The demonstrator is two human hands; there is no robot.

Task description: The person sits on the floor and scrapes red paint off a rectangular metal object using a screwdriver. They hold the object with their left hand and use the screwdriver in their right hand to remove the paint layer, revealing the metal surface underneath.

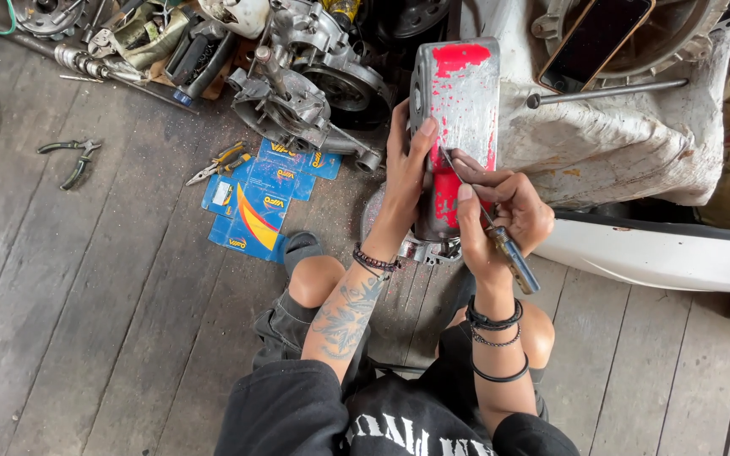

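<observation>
A wooden plank floor [86,321] is seen from above, with a person seated low on it, knees bent and forearms stretched forward. An upright grey metal casing [458,127], long and rounded at the corners, is steadied near the middle of the view, its lower end resting on a round metal part [399,245] on the floor. The left hand [405,173] is wrapped around the casing's left edge, thumb pressed on the front face. The right hand [504,211] is closed around a screwdriver [500,241] with a blue and yellow handle, and the thin shaft is angled up so that its tip is laid against the casing's face. Red paint is seen in patches only: a broad patch at the top, a strip down the right edge and a patch low down beside the tool tip. Most of the middle of the face is already bare grey metal, so the scraping is judged to be well advanced, with the remaining red areas still to be cleared. To the left, an engine block [306,84] is set among loose parts, with flattened blue cardboard boxes [255,203], yellow-handled pliers [217,165] and green-handled pliers [73,160] lying on the planks. To the right, a phone [597,38] and a metal rod [606,91] are resting on a cloth-covered mound [627,135].
</observation>
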